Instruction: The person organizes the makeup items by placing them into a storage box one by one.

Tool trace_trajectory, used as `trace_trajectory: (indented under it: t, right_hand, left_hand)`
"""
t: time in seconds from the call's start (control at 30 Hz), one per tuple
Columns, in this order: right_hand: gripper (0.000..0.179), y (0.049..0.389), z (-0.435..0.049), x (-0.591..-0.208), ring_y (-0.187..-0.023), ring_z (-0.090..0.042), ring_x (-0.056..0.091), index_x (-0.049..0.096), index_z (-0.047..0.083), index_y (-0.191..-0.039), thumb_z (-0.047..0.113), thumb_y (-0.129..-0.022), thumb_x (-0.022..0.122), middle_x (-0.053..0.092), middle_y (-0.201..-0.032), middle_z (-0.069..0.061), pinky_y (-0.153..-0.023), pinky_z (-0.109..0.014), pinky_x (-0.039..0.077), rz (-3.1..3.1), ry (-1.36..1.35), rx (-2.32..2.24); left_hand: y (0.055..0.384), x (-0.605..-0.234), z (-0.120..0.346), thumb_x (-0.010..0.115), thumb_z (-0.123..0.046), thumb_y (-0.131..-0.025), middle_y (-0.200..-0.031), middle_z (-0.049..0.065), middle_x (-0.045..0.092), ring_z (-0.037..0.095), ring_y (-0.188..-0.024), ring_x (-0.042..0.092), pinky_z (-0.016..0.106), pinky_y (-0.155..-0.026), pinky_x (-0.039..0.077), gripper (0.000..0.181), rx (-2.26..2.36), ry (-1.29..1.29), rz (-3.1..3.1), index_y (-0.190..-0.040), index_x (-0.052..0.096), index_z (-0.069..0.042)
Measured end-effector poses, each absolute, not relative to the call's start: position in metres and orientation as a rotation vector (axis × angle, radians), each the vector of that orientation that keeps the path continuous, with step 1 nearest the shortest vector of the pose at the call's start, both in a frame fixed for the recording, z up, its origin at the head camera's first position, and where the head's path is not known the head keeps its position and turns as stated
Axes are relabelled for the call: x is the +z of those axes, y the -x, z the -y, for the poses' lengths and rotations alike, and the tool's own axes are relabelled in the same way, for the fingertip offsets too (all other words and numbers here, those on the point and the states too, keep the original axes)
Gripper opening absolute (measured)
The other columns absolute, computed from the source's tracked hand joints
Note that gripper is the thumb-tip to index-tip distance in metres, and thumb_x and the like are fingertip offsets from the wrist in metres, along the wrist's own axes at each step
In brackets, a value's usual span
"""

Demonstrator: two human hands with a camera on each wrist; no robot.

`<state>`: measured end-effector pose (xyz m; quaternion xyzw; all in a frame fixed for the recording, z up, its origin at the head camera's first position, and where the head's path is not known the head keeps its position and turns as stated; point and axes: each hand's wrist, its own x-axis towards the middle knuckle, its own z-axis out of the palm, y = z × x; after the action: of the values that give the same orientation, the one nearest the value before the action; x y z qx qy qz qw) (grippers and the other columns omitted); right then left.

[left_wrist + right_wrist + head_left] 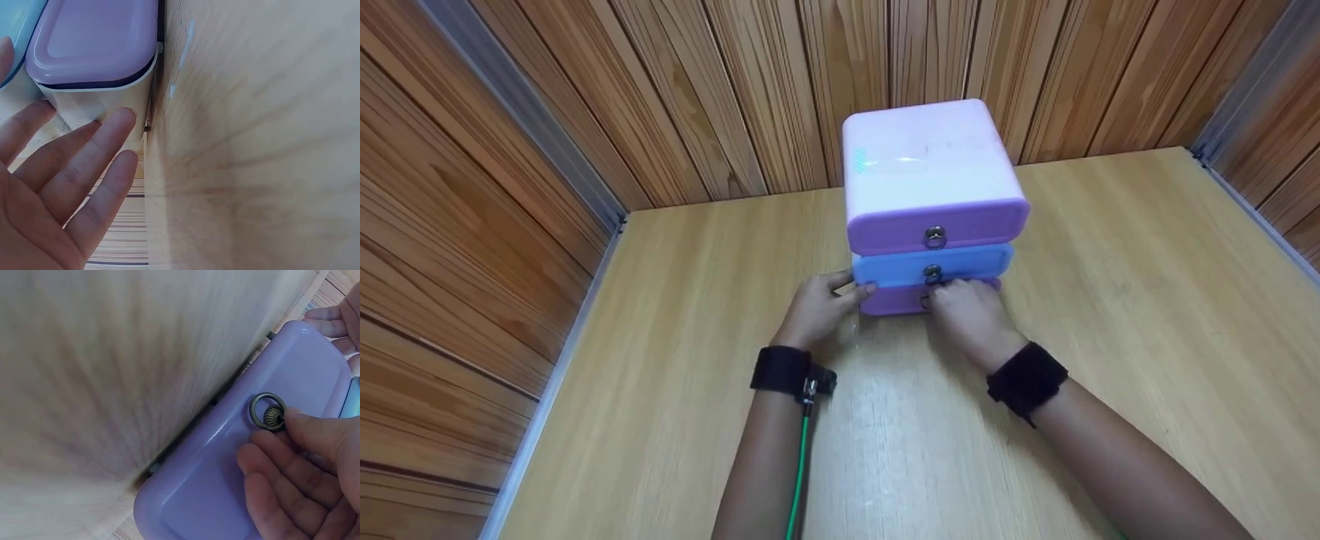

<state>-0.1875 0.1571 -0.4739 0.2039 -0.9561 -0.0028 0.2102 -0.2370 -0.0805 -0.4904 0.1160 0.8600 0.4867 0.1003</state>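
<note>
A small drawer cabinet [922,154] with a pale pink top stands on the table. Its fronts are a purple top drawer [889,236], a blue middle drawer [891,268] and a purple bottom drawer [891,301]. At the bottom drawer, my right hand [973,319] pinches the brass ring pull [274,417] between thumb and forefinger, the other fingers bent below. My left hand [819,309] steadies the cabinet's left side with fairly straight fingers, its thumb at the blue front's edge. A thin dark gap shows behind the bottom drawer front in the left wrist view.
The wooden table [682,405] runs back to a plank wall [765,90], with another plank wall [457,247] on the left. Both wrists wear black straps [1027,379], and a green cable [800,465] trails along the left forearm.
</note>
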Motion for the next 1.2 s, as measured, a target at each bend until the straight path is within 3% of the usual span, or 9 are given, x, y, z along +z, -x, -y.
trace_trajectory:
  t: [0.3, 0.43, 0.6, 0.9, 1.03, 1.13, 1.2]
  right_hand:
    - [0.019, 0.19, -0.158, -0.475, -0.042, -0.022, 0.05, 0.06, 0.005, -0.065, -0.001, -0.082, 0.068, 0.054, -0.053, -0.006, -0.036, -0.036, 0.039, 2.634, -0.577, -0.006]
    - [0.02, 0.192, -0.16, -0.475, -0.046, -0.023, 0.054, 0.065, 0.005, -0.071, 0.016, -0.083, 0.076, 0.06, -0.058, -0.008, -0.04, -0.039, 0.043, 2.631, -0.588, 0.064]
    - [0.014, 0.188, -0.168, -0.468, -0.056, -0.021, 0.062, 0.07, 0.006, -0.08, 0.018, -0.082, 0.079, 0.066, -0.068, -0.007, -0.049, -0.038, 0.051, 2.61, -0.633, 0.31]
    - [0.023, 0.151, -0.207, -0.414, -0.045, -0.012, 0.042, 0.057, 0.007, -0.071, 0.012, -0.086, 0.074, 0.05, -0.057, 0.001, -0.039, -0.029, 0.036, 2.445, -0.673, 0.328]
    - [0.011, 0.138, -0.234, -0.382, -0.046, -0.015, 0.053, 0.067, 0.004, -0.08, 0.011, -0.087, 0.072, 0.063, -0.063, -0.005, -0.04, -0.03, 0.043, 2.313, -0.734, 0.291]
    - [0.012, 0.13, -0.257, -0.362, -0.057, -0.026, 0.066, 0.072, 0.001, -0.087, 0.012, -0.088, 0.07, 0.07, -0.076, -0.014, -0.048, -0.038, 0.052, 2.235, -0.694, 0.284]
    - [0.015, 0.124, -0.272, -0.353, -0.063, -0.029, 0.068, 0.073, -0.001, -0.089, 0.014, -0.089, 0.069, 0.071, -0.08, -0.016, -0.052, -0.042, 0.053, 2.216, -0.622, 0.304]
  left_hand:
    - [0.237, -0.491, 0.081, 0.06, -0.076, -0.074, -0.136, -0.006, 0.056, 0.006, -0.095, 0.062, 0.034, -0.075, 0.048, 0.083, 1.442, -0.327, -2.547, -0.138, 0.055, -0.023]
    - [0.236, -0.492, 0.081, 0.06, -0.077, -0.074, -0.135, -0.007, 0.057, 0.006, -0.095, 0.062, 0.034, -0.078, 0.049, 0.083, 1.458, -0.314, -2.551, -0.138, 0.056, -0.024]
    - [0.235, -0.492, 0.08, 0.06, -0.077, -0.073, -0.134, -0.005, 0.058, 0.007, -0.091, 0.062, 0.033, -0.074, 0.049, 0.083, 1.457, -0.311, -2.558, -0.136, 0.058, -0.023]
    - [0.233, -0.487, 0.072, 0.06, -0.076, -0.074, -0.131, -0.005, 0.06, 0.008, -0.088, 0.064, 0.033, -0.071, 0.049, 0.08, 1.43, -0.337, -2.556, -0.134, 0.059, -0.023]
    - [0.232, -0.479, 0.074, 0.056, -0.078, -0.075, -0.129, -0.004, 0.061, 0.009, -0.087, 0.064, 0.034, -0.074, 0.049, 0.082, 1.32, -0.333, -2.608, -0.136, 0.058, -0.023]
    - [0.23, -0.465, 0.077, 0.05, -0.078, -0.078, -0.127, 0.001, 0.063, 0.011, -0.088, 0.063, 0.037, -0.075, 0.05, 0.084, 1.163, -0.358, -2.691, -0.14, 0.054, -0.022]
    - [0.228, -0.453, 0.083, 0.046, -0.077, -0.082, -0.13, 0.004, 0.061, 0.014, -0.101, 0.063, 0.039, -0.081, 0.051, 0.082, 1.077, -0.39, -2.744, -0.143, 0.05, -0.022]
